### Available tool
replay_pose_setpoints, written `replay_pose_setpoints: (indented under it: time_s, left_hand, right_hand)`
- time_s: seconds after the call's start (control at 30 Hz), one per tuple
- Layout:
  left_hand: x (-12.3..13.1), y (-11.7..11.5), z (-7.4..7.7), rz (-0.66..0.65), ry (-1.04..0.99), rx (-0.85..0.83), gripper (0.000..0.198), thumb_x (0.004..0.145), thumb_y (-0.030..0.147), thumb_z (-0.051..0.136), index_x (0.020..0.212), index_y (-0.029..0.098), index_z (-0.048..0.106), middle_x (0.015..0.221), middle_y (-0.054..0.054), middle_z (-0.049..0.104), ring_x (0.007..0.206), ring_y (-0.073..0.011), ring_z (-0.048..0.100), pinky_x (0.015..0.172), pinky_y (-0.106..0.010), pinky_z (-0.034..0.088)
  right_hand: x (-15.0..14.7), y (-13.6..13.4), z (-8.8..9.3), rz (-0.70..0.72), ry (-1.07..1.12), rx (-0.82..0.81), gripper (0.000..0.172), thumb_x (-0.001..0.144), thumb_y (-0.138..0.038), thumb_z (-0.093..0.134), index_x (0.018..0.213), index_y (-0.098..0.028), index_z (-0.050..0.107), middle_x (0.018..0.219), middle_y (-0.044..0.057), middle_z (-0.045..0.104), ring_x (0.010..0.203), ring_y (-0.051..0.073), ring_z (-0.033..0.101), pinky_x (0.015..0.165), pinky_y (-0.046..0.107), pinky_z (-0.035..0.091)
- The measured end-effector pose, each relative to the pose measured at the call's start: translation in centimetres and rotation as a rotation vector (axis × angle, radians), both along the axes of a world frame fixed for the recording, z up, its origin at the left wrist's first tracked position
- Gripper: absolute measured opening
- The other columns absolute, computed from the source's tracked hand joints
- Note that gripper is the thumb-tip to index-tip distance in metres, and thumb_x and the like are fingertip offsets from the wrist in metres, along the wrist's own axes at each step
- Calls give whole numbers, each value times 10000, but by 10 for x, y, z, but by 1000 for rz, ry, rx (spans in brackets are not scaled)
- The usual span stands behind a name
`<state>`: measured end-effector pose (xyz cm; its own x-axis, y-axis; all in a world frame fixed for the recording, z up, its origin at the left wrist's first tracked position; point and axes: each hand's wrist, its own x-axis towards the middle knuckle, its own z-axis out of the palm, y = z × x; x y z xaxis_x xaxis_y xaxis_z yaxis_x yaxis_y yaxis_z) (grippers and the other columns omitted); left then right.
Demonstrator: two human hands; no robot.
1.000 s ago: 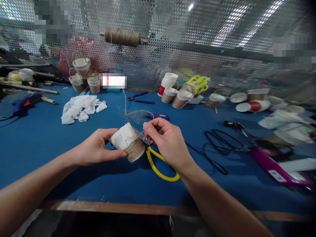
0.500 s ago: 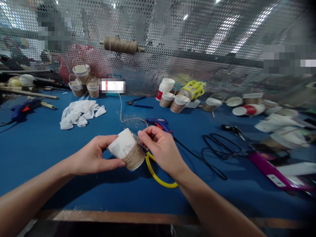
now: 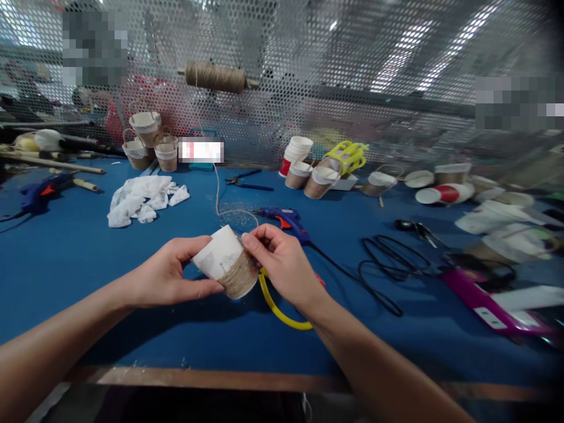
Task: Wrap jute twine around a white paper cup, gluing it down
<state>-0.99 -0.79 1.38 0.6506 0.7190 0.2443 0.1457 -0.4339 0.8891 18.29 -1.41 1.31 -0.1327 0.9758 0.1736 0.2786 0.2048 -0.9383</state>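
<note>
Tilted in front of me is a white paper cup [image 3: 217, 256], its lower part wrapped in rows of brown twine [image 3: 240, 275]. My left hand [image 3: 180, 271] grips it around the white end, thumb below and fingers on top. My right hand [image 3: 277, 252] pinches the loose twine [image 3: 241, 211] right against the cup's wrapped side. That strand runs back over the table and up to a twine spool [image 3: 215, 77] on the mesh panel. Just behind my right hand lies a blue glue gun [image 3: 286, 221]. A yellow curved handle [image 3: 282, 314] is partly hidden under my right wrist.
Crumpled white material [image 3: 141, 200] lies at the left, near another glue gun [image 3: 42, 192]. Pliers [image 3: 249, 180] rest at the back. Twine-wrapped cups [image 3: 321, 183] stand along the mesh. A black cable [image 3: 388, 276] and purple power strip [image 3: 489, 302] occupy the right.
My right hand has moved slightly left and closer to the cup, bringing the twine against its side. The left hand keeps its hold, and the cup stays at much the same tilt.
</note>
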Motion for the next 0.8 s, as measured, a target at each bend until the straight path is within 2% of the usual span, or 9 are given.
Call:
replay_pose_setpoints:
  time_s: [0.4, 0.57, 0.7, 0.8]
  left_hand:
    - [-1, 4, -5, 32, 7, -4, 258, 712, 235, 647, 936, 115, 599, 883, -57, 650, 775, -157, 597, 735, -251, 484]
    - [-3, 7, -7, 57, 39, 68, 226, 722, 227, 634, 913, 113, 593, 913, -68, 636, 812, -163, 593, 768, -262, 478]
    - [-4, 10, -7, 77, 33, 93, 242, 729, 228, 624, 937, 110, 589, 942, -80, 630, 823, -165, 594, 765, -258, 478]
    - [-4, 10, -7, 92, 43, 115, 283, 729, 231, 623, 982, 110, 583, 972, -84, 635, 833, -169, 595, 775, -263, 472]
  right_hand:
    - [-3, -1, -2, 16, -7, -27, 272, 828, -436, 472, 721, -186, 488, 652, -28, 470, 601, 105, 443, 560, 238, 376]
    - [0, -2, -1, 97, 42, -136, 322, 864, -468, 378, 833, -184, 528, 789, 20, 567, 684, 128, 525, 596, 258, 433]
    - [3, -3, 2, 227, 91, -160, 323, 813, -413, 510, 1017, -163, 510, 964, 68, 602, 847, 145, 576, 719, 280, 476]
    - [3, -4, 3, 240, 83, -137, 360, 767, -359, 585, 1049, -154, 496, 1034, 91, 603, 945, 165, 578, 811, 313, 474]
